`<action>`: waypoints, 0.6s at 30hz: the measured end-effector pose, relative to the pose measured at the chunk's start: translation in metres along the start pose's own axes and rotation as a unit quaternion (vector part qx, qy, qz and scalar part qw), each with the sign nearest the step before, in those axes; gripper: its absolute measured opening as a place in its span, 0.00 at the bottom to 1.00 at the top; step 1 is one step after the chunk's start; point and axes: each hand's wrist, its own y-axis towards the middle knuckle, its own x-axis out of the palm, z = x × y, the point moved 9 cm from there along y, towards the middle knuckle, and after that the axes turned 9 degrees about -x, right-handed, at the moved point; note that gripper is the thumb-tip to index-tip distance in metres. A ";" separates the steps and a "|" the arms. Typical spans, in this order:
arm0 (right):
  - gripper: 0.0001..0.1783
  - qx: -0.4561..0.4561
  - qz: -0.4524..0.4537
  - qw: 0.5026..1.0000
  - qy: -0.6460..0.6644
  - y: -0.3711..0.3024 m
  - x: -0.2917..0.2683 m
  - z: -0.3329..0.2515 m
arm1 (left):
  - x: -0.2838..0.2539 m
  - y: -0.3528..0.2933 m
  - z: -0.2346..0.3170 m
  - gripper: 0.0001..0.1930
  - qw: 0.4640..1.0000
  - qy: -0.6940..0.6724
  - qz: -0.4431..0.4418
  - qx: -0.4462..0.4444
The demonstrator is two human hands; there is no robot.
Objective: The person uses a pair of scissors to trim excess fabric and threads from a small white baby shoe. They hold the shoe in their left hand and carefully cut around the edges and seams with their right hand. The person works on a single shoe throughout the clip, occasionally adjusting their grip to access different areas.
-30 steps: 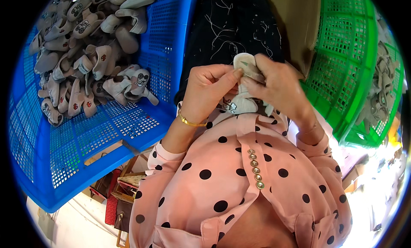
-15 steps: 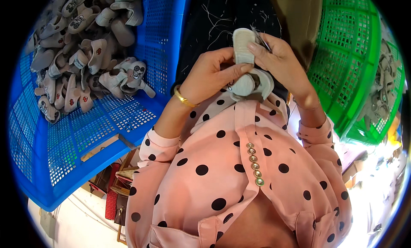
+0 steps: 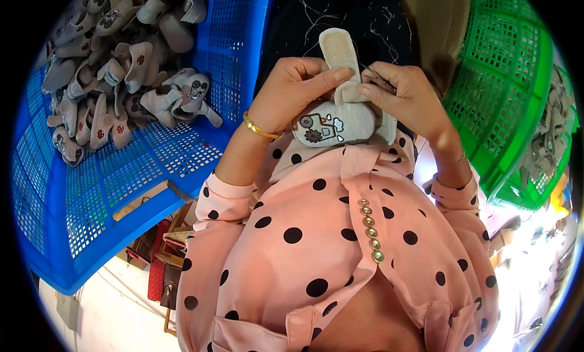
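While the left hand [image 3: 292, 90] pinches the pale flap [image 3: 337, 51] beyond the grey shoe [image 3: 360, 122], between blue basket [image 3: 234, 45] left and green basket [image 3: 494, 66] right, keep it taut, the thin dark tool [image 3: 380, 79] in the right hand's curled fingers [image 3: 392, 73] angled off that thumb.

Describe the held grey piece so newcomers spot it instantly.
Find the spotted pink shirt between the blue basket and green basket. Above its buttons, the left hand and right hand hold a grey piece. Unlike the heaped pieces, it is in hand.
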 end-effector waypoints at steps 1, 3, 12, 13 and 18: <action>0.15 -0.022 -0.002 1.000 -0.006 0.002 0.000 -0.002 | 0.000 -0.002 0.002 0.12 1.000 0.001 -0.002 0.009; 0.16 -0.055 0.010 0.998 0.039 0.003 0.001 -0.002 | 0.002 -0.008 0.008 0.12 0.998 0.064 -0.022 -0.005; 0.19 -0.076 0.040 0.992 -0.097 -0.013 0.002 -0.020 | -0.004 -0.007 -0.013 0.08 0.996 -0.017 -0.064 -0.061; 0.20 -0.097 0.075 0.981 -0.150 -0.016 -0.002 -0.026 | -0.004 -0.006 -0.016 0.08 0.995 -0.046 -0.064 -0.065; 0.22 -0.201 0.089 0.908 -0.356 -0.028 -0.007 -0.052 | 0.000 -0.006 -0.020 0.08 0.988 -0.098 -0.094 -0.068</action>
